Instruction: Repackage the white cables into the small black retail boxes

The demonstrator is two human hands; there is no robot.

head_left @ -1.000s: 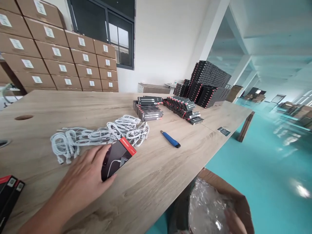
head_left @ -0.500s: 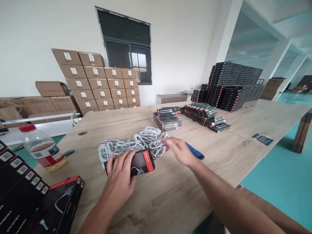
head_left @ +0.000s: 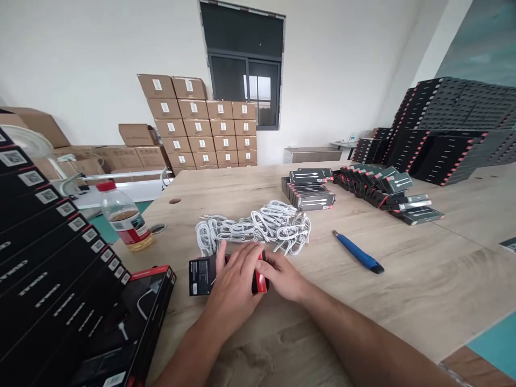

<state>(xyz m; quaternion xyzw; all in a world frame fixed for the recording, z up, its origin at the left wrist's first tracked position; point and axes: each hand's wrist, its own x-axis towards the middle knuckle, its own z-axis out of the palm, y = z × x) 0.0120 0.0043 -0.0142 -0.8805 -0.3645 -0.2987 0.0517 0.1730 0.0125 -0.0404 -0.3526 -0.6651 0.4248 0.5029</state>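
Note:
A black box with a red end [head_left: 201, 277] lies near the front middle of the wooden table. My left hand [head_left: 237, 277] is wrapped over its top and covers much of it. At the box's red end, my right hand [head_left: 284, 274] has its fingers closed on the edge, close to the left fingertips. Just behind the box is a pile of coiled white cables [head_left: 258, 226]. To the right of my hands, a blue cutter-like tool [head_left: 358, 252] rests on the table.
Black boxes [head_left: 52, 258] are stacked high at the left, beside a red-capped bottle [head_left: 127, 220]. Small grey boxes [head_left: 310, 196] stand behind the cables, with a leaning row [head_left: 379, 185] to their right. Cartons [head_left: 197, 126] and tall black stacks [head_left: 455, 123] are further back.
My right hand has come from beside the cables to the box's red end. My left hand has stayed on the box. The view has turned left, and the blue tool is now uncovered.

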